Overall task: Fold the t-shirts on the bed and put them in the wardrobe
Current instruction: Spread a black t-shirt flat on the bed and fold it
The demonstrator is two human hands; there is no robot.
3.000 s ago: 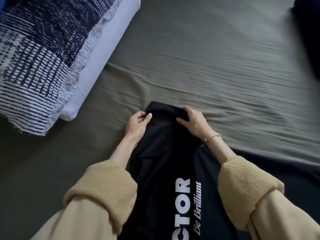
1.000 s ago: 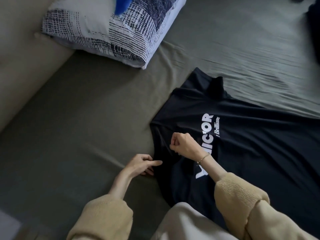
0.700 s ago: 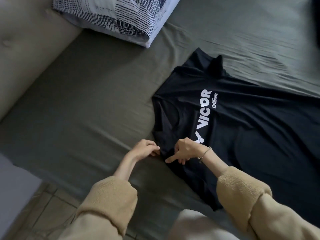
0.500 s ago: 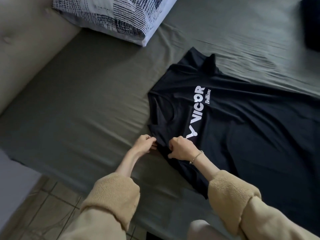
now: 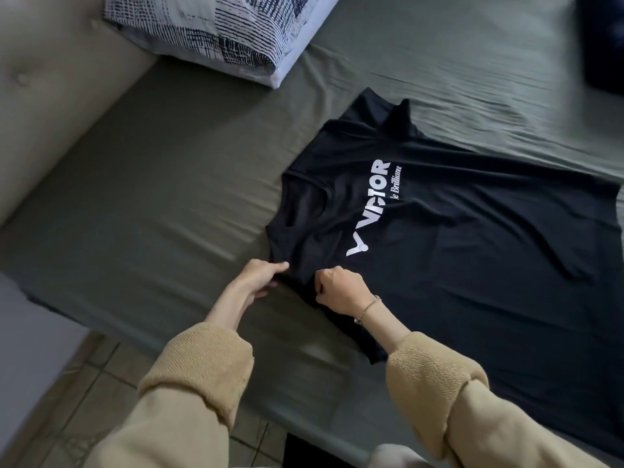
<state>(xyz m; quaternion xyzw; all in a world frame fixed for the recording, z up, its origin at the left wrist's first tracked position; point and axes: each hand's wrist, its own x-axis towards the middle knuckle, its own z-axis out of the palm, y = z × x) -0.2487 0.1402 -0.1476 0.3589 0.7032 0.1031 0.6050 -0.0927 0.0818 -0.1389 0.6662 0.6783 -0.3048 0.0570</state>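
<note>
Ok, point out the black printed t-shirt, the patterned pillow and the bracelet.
Black printed t-shirt (image 5: pixel 472 265): head view, plain chest fabric.
Blue-and-white patterned pillow (image 5: pixel 219 28): head view, top face.
Thin wrist bracelet (image 5: pixel 368 307): head view, chain.

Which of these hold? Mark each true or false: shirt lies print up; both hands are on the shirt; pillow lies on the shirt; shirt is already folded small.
1. The shirt lies print up. True.
2. Both the left hand and the right hand are on the shirt. True: they grip its near shoulder edge.
3. The pillow lies on the shirt. False: it lies apart, by the headboard.
4. The shirt is folded small. False: it lies spread on the sheet.
</note>
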